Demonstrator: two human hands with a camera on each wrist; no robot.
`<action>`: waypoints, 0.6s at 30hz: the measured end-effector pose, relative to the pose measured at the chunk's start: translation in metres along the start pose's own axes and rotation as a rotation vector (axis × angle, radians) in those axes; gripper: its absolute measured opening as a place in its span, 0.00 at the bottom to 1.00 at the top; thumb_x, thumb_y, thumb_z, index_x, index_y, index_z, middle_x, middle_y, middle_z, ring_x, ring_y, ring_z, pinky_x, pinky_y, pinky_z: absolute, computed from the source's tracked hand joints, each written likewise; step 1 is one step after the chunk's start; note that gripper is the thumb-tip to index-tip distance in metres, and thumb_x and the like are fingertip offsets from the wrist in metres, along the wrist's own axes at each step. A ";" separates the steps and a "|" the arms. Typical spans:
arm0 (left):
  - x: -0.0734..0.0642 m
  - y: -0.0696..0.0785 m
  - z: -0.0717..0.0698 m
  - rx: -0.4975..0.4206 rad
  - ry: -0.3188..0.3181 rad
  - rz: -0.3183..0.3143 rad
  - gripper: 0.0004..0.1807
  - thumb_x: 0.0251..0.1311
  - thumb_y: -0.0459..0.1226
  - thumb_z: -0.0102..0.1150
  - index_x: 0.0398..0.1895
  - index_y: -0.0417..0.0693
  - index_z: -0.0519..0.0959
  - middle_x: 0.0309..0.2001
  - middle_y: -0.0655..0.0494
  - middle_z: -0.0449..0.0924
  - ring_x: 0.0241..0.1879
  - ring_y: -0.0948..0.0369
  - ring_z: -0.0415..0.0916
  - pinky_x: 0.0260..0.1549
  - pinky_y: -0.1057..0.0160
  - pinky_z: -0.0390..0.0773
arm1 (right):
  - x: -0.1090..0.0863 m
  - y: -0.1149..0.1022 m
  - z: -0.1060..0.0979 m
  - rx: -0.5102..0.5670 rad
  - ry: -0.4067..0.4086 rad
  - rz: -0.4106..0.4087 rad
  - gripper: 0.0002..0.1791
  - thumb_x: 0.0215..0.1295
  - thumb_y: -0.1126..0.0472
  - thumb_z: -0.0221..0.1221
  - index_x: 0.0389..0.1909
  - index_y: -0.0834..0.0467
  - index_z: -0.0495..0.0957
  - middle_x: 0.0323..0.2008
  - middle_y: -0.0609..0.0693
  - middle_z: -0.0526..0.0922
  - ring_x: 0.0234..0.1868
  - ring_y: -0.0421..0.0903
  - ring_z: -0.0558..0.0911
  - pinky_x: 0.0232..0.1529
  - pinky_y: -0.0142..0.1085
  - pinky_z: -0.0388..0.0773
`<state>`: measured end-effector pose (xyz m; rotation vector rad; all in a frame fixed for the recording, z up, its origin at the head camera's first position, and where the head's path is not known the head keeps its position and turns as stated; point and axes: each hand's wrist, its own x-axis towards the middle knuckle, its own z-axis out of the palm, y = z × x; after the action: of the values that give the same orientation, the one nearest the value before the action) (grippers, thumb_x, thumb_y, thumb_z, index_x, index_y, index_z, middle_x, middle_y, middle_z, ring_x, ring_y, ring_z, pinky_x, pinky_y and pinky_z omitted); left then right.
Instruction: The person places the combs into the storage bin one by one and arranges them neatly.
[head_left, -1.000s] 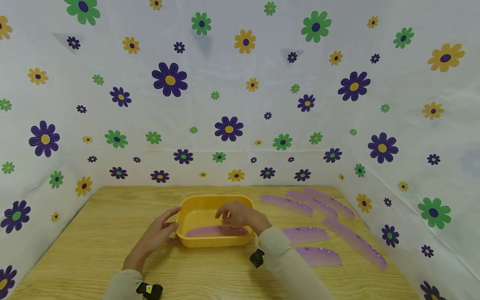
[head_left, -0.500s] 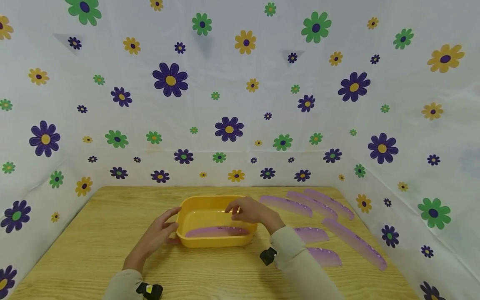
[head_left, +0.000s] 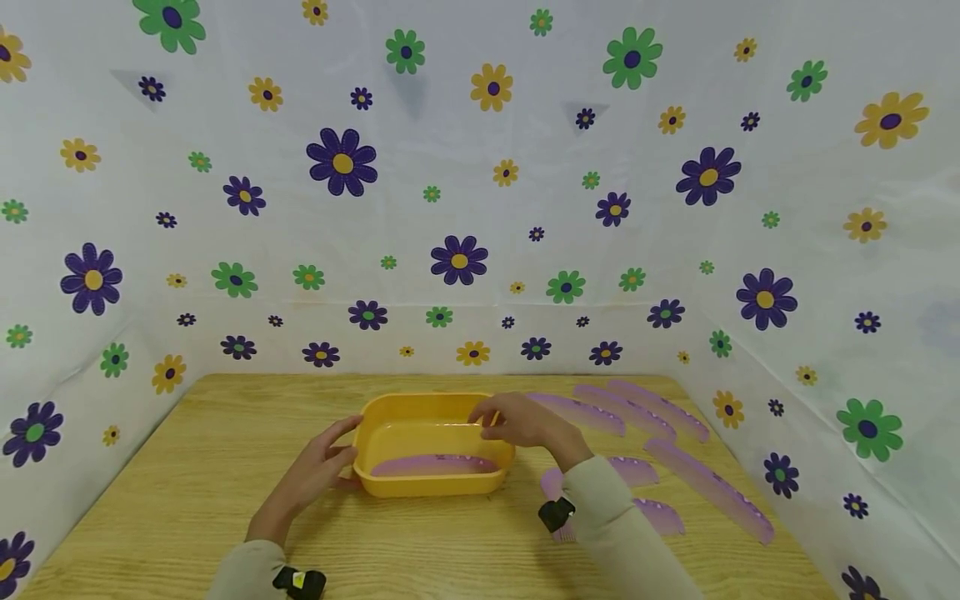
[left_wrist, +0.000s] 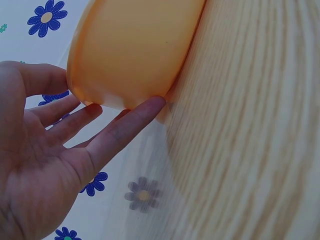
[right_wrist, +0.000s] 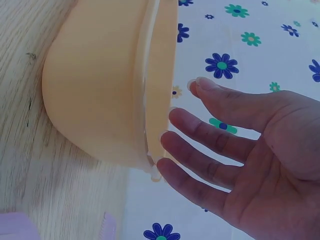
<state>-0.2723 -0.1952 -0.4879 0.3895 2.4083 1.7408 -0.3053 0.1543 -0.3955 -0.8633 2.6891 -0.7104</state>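
A yellow plastic tub (head_left: 435,486) stands on the table with one purple comb (head_left: 435,464) lying inside along its near wall. My left hand (head_left: 318,467) is at the tub's left end; in the left wrist view, its extended fingers (left_wrist: 127,127) touch the outer wall. Over the right rim hovers my right hand (head_left: 528,421), fingers loosely bent and nothing between them. Seen from the right wrist, those fingertips (right_wrist: 167,167) come close to the rim; whether they touch it I cannot tell.
Several more purple combs lie on the wooden table (head_left: 225,467) right of the tub, such as a slanted comb (head_left: 712,492) and a back comb (head_left: 663,407). My right sleeve covers parts of two nearer ones. A flowered white cloth (head_left: 480,208) surrounds the table's back and sides.
My right hand has moved rightward from above the tub's inside to over its right rim. My left hand, the tub and the comb inside have stayed put.
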 end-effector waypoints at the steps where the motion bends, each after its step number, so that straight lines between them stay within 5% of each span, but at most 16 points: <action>1: 0.000 0.000 0.000 0.001 0.000 0.001 0.32 0.77 0.31 0.46 0.81 0.40 0.54 0.81 0.33 0.48 0.70 0.30 0.67 0.43 0.51 0.90 | -0.001 0.001 -0.001 0.002 0.003 0.001 0.15 0.73 0.65 0.60 0.57 0.60 0.83 0.48 0.56 0.86 0.49 0.53 0.84 0.54 0.45 0.86; 18: -0.001 0.000 0.000 0.001 0.000 -0.015 0.32 0.77 0.31 0.47 0.81 0.42 0.54 0.81 0.34 0.48 0.71 0.30 0.66 0.45 0.49 0.90 | -0.022 0.020 -0.013 0.043 0.043 -0.011 0.15 0.72 0.67 0.61 0.57 0.63 0.82 0.52 0.61 0.85 0.49 0.52 0.83 0.54 0.43 0.86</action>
<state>-0.2718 -0.1953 -0.4878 0.3704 2.4063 1.7337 -0.3019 0.1863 -0.3929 -0.8629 2.6975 -0.7955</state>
